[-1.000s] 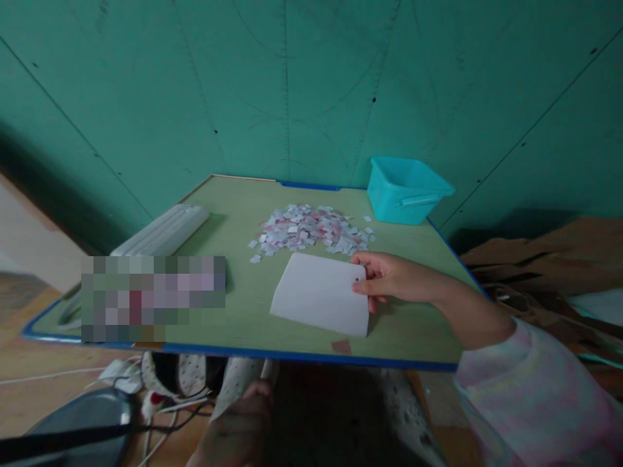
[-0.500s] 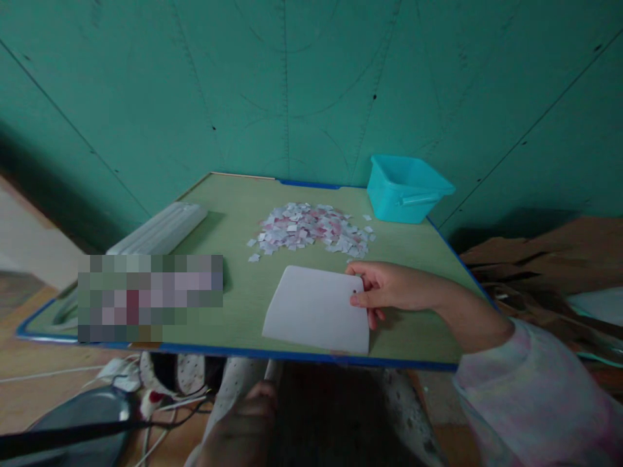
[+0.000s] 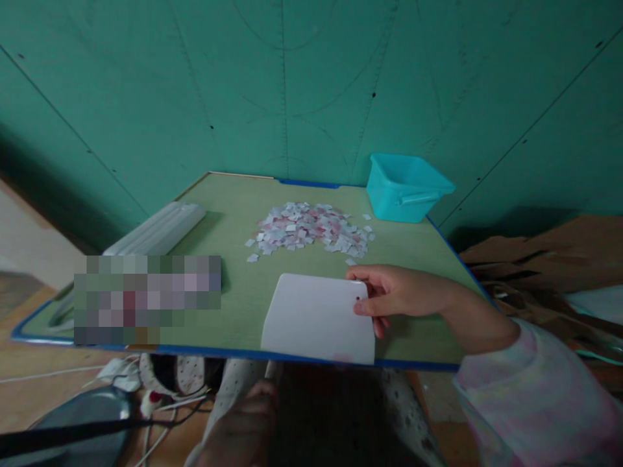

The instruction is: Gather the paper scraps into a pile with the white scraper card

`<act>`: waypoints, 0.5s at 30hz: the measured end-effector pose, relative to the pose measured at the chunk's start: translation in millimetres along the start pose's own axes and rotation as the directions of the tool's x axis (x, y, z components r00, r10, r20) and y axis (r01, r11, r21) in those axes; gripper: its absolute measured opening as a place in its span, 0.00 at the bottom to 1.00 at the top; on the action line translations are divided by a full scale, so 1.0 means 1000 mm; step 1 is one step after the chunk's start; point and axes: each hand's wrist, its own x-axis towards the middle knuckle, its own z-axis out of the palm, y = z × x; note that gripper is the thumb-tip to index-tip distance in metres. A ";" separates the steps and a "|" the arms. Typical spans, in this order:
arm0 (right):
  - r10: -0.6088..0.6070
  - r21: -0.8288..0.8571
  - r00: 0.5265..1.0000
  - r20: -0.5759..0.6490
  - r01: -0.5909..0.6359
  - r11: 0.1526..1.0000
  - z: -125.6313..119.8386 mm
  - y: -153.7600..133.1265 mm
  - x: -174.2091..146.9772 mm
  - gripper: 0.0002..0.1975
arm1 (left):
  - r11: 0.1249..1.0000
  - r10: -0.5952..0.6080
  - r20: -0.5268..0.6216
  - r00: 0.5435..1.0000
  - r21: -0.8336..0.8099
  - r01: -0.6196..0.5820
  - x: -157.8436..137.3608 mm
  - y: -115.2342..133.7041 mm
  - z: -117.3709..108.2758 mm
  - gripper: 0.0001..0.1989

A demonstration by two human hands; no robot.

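Observation:
My right hand [image 3: 384, 298] pinches the right edge of a thin white board [image 3: 316, 318] with rounded upper corners, thumb on top next to a small dark hole. The board is held near the table's front edge, its lower side overlapping the blue rim. Beyond it lies a heap of small white and pink paper squares [image 3: 311, 227], with a few loose squares around it. Below the tabletop, in shadow, my left hand [image 3: 246, 425] rests by my leg with its fingers curled; whatever is in it is hidden.
A turquoise plastic bin [image 3: 406, 188] stands at the back right of the pale green table [image 3: 233, 194]. Long white packages [image 3: 156, 230] lie at the left, beside a pixelated patch. Cables and a dark round object [image 3: 82, 421] are on the floor, cardboard [image 3: 545, 253] at the right.
The white board has come slightly nearer to me, and its lower side now covers part of the blue front rim. My right hand moved with it; the left hand stayed put.

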 end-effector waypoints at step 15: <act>-0.144 0.176 0.939 -0.312 0.206 0.963 -0.008 0.006 0.006 0.18 | 0.947 0.320 0.131 0.938 -0.043 -0.317 0.001 -0.061 -0.004 0.37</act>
